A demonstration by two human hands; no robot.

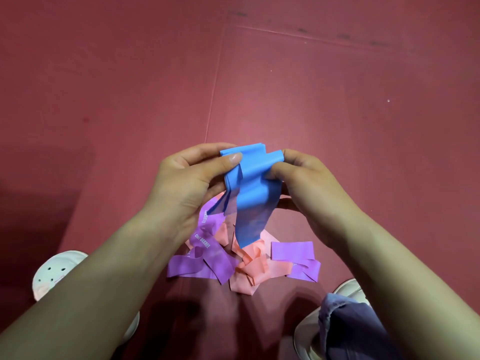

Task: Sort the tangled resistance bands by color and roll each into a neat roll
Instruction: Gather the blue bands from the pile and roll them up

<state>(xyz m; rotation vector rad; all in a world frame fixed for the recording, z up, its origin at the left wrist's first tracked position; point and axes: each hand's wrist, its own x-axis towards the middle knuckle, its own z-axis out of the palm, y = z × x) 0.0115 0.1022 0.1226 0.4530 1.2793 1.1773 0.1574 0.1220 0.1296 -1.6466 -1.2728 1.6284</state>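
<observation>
I hold a blue resistance band point(253, 183) above the floor, folded over at its top, with a loose tail hanging down to the pile. My left hand point(192, 183) pinches its upper left edge between thumb and fingers. My right hand point(304, 183) pinches the upper right part. Below on the floor lies a tangle of a purple band point(207, 261) printed with white lettering and a pink band point(249, 271). Another purple stretch point(293, 252) lies at the right of the pile.
The floor is dark red matting point(311, 100) with a seam running up from the hands. White perforated clogs sit at the lower left point(57, 271) and lower right point(348, 289), with a blue-grey trouser leg point(348, 331) at the lower right.
</observation>
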